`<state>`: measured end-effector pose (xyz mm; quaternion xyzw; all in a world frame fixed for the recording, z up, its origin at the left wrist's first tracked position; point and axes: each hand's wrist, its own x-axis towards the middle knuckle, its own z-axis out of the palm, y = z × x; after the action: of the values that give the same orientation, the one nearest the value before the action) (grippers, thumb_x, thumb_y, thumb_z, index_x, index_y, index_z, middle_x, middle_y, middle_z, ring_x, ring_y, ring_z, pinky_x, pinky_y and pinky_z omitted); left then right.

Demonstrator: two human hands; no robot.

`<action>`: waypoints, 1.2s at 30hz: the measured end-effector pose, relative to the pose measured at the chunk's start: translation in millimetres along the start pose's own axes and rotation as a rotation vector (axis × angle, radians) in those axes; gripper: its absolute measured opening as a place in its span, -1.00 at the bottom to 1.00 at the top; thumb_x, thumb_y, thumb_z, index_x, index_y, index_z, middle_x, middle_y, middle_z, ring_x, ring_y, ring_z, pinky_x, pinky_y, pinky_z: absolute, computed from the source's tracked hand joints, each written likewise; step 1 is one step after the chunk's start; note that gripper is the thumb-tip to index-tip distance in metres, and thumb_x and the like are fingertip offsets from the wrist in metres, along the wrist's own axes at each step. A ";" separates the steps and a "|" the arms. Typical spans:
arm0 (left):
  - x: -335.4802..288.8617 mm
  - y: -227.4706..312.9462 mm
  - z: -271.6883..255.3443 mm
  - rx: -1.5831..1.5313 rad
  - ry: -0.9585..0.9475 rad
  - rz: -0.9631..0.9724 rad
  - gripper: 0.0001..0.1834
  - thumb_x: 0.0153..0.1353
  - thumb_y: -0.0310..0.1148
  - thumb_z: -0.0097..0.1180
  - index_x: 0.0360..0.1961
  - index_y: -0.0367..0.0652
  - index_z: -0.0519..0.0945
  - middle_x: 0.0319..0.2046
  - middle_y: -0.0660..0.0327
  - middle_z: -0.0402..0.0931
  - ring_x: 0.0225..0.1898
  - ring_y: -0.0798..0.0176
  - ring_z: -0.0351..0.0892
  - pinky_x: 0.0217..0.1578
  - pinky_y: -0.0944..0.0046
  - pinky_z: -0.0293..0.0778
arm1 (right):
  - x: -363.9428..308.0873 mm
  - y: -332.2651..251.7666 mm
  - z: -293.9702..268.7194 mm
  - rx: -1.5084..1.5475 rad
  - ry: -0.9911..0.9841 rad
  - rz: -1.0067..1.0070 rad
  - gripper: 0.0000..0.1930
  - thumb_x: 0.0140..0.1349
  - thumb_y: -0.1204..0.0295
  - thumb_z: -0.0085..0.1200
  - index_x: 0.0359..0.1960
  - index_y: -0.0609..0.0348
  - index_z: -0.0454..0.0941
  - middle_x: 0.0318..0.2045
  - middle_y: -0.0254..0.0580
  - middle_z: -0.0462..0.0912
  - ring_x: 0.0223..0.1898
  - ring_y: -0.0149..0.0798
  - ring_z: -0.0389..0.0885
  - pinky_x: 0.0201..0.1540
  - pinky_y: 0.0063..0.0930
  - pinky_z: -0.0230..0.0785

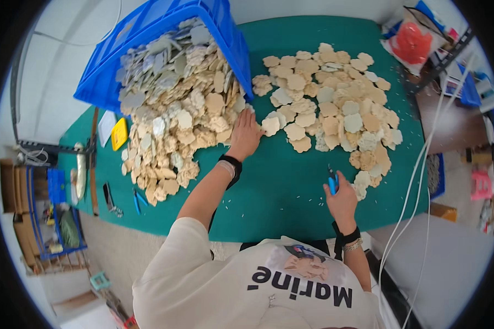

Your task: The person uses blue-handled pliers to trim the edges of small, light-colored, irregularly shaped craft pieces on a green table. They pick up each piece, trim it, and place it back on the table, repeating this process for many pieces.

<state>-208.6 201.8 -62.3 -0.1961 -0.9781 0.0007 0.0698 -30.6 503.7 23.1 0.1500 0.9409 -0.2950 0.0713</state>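
Observation:
My left hand reaches forward with its fingers stretched out, at the right edge of a big heap of flat, scallop-edged beige and grey pieces. Its fingertips touch or nearly touch pieces there; nothing shows gripped in it. The heap spills from a blue plastic crate tipped on its side. In my right hand is a pair of blue-handled nippers, its tip pointing away from me. Just beyond and right of that hand spreads a second, looser layer of similar pieces.
Small white scraps dot the green tabletop. A second pair of blue-handled pliers lies at the left, near a yellow tray-like item. A red bundle in a plastic bag stands at the far right. White cables hang along the right side.

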 end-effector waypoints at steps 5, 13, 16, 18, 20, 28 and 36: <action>-31.0 -21.5 -5.9 -0.027 -0.072 0.088 -0.29 0.34 -0.04 -0.01 0.28 -0.45 0.24 0.33 -0.17 0.18 0.40 -0.13 0.09 0.42 0.01 -0.02 | -62.4 -19.2 24.3 -0.013 0.193 -0.030 -0.45 0.13 0.26 0.29 0.15 0.18 0.48 -0.40 -0.04 0.59 -0.38 -0.01 0.61 -0.32 -0.16 0.45; -118.9 -78.4 -17.4 0.001 -0.045 0.251 -0.35 0.35 -0.07 -0.03 0.27 -0.37 0.27 0.32 -0.11 0.22 0.41 -0.07 0.10 0.41 0.02 0.01 | -152.8 -59.0 89.8 0.028 0.106 0.036 -0.47 0.12 0.30 0.30 0.12 0.20 0.50 -0.39 0.01 0.60 -0.39 -0.01 0.62 -0.31 -0.15 0.46; -148.7 -93.5 -26.3 -0.077 -0.080 0.236 -0.39 0.31 -0.14 0.04 0.28 -0.27 0.29 0.29 -0.01 0.30 0.38 0.02 0.17 0.41 0.00 0.01 | -163.7 -62.2 89.8 0.023 0.072 -0.004 -0.48 0.12 0.30 0.30 0.12 0.20 0.50 -0.39 0.02 0.60 -0.40 0.00 0.62 -0.30 -0.14 0.46; -152.2 -97.9 -33.0 -0.151 -0.056 0.206 -0.51 0.27 -0.23 0.10 0.18 -0.20 0.44 0.20 0.03 0.43 0.27 0.01 0.34 0.32 0.03 0.21 | -161.8 -62.6 83.2 0.028 0.065 -0.021 -0.48 0.12 0.30 0.29 0.12 0.20 0.50 -0.37 0.03 0.61 -0.39 0.01 0.62 -0.30 -0.13 0.45; -140.2 -86.8 -35.3 -0.311 -0.039 0.090 -0.61 0.25 -0.27 0.10 0.06 -0.20 0.53 0.12 0.01 0.49 0.16 -0.02 0.45 0.18 0.04 0.36 | -158.2 -63.8 76.9 0.036 0.058 -0.064 -0.48 0.12 0.30 0.29 0.12 0.20 0.49 -0.36 0.03 0.61 -0.39 0.01 0.61 -0.30 -0.13 0.45; -38.8 -12.1 -38.0 -0.222 0.124 0.214 -0.61 0.19 -0.30 0.17 0.07 -0.09 0.56 0.18 0.08 0.43 0.13 -0.05 0.44 0.08 0.00 0.38 | -141.1 -39.9 27.8 0.065 0.064 -0.086 -0.49 0.15 0.32 0.28 0.12 0.21 0.48 -0.29 0.06 0.62 -0.34 0.01 0.59 -0.23 -0.21 0.45; -20.5 -36.3 -25.3 0.152 -0.187 0.078 -0.39 0.28 0.10 -0.01 0.30 0.10 0.41 0.40 0.11 0.15 0.45 0.04 -0.01 0.29 -0.42 -0.01 | -146.8 15.4 -0.5 0.063 0.048 0.088 -0.47 0.17 0.32 0.26 0.17 0.22 0.46 -0.16 0.14 0.64 -0.19 0.07 0.64 -0.11 -0.21 0.45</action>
<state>-200.3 159.8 -39.0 -0.2273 -0.9691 0.0959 -0.0073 113.0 480.7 48.0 0.2004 0.9252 -0.3172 0.0571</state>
